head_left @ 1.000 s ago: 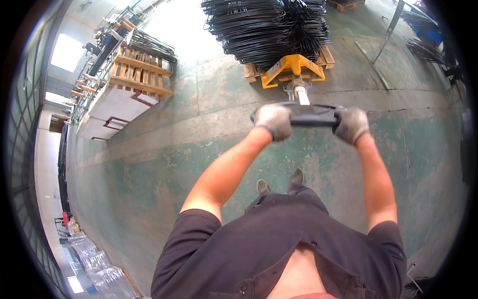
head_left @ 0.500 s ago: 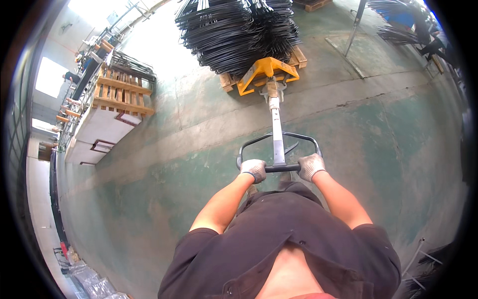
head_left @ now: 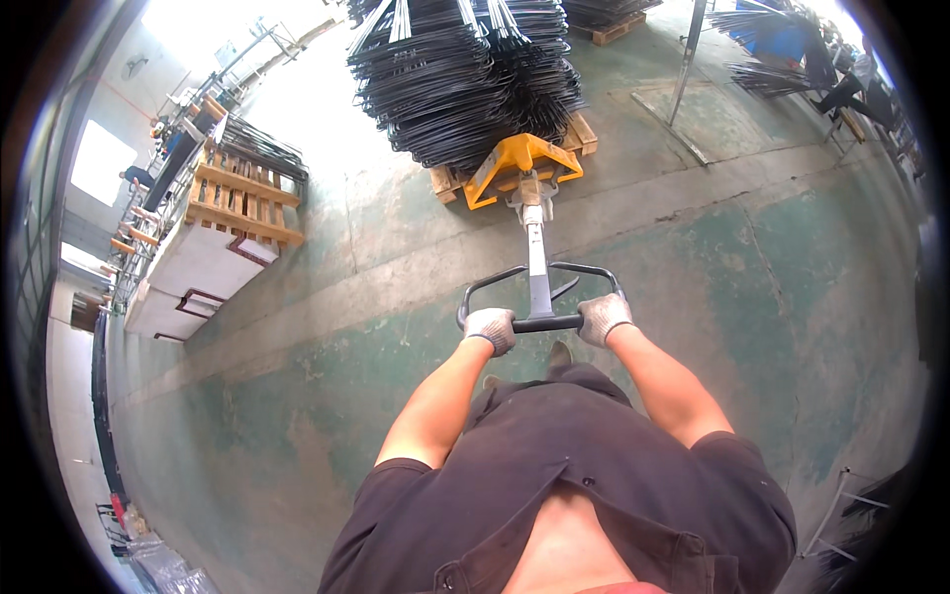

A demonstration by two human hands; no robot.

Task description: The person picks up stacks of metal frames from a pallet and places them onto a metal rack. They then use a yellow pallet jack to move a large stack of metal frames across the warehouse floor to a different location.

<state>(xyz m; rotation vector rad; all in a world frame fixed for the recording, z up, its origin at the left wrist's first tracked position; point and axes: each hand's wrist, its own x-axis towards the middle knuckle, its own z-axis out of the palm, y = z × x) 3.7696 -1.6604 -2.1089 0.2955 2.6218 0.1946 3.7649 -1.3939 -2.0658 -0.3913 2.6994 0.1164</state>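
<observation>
Fingers of your gloved left hand point(head_left: 491, 328) and right hand point(head_left: 603, 317) wrap tight around the pallet jack handle point(head_left: 539, 322), its yellow pallet jack point(head_left: 517, 161) under stacked black wire frames point(head_left: 465, 69).

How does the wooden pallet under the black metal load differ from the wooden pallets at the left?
The pallet under the load lies flat on the floor, almost hidden by black metal frames. The left pallets sit raised on a white block, with slats exposed. Both are light wood.

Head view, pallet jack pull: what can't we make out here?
- Forks and wheels of the pallet jack: hidden under the pallet and black metal frames.
- Frame stack top: cut off by the upper edge.
- Feet: mostly covered by the torso.
- Left hand, right hand: gloved on the handle; lever use unclear.
</observation>
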